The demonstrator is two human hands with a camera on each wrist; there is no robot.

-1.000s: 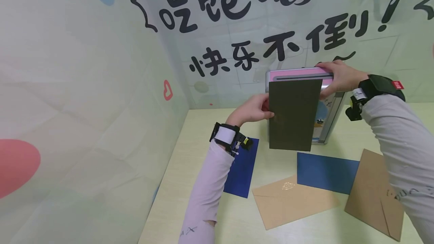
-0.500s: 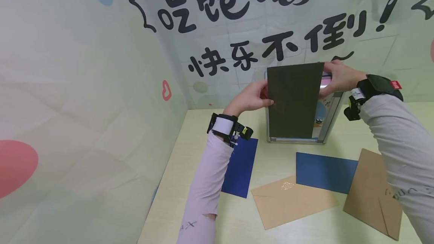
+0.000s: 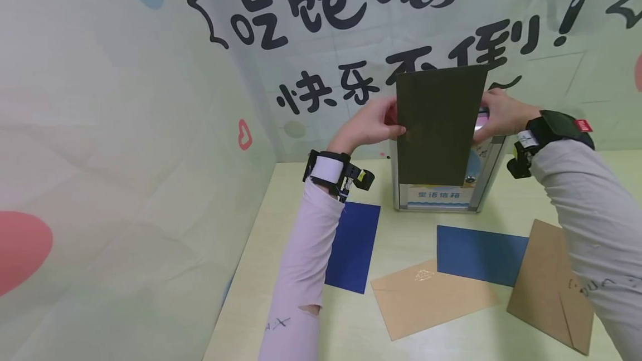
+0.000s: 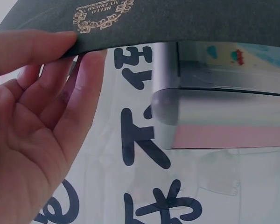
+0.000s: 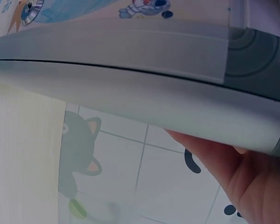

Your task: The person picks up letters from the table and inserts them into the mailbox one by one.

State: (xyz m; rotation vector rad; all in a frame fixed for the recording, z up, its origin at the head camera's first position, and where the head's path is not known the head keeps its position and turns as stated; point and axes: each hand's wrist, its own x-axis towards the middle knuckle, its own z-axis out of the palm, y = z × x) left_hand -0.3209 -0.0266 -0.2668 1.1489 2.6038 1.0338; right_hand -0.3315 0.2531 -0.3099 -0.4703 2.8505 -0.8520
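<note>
Over the table (image 3: pixel 401 238), left fingers (image 3: pixel 388 127) pinch the dark envelope's (image 3: pixel 436 127) edge.

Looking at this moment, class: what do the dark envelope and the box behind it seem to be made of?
The dark envelope: likely matte card or paper, flat and thin, with a gold foil crest on the left wrist view. The box: probably brushed metal, given its grey sheen and rounded corner, with a pink top panel, possibly plastic.

Soft, even light fills the head view, with faint shadows on the table (image 3: pixel 401 238) beneath the envelopes. Straight lines bow toward the edges (wide lens). Both wrist views are close and blurred, the metal box (image 5: pixel 140 88) smeared.
</note>
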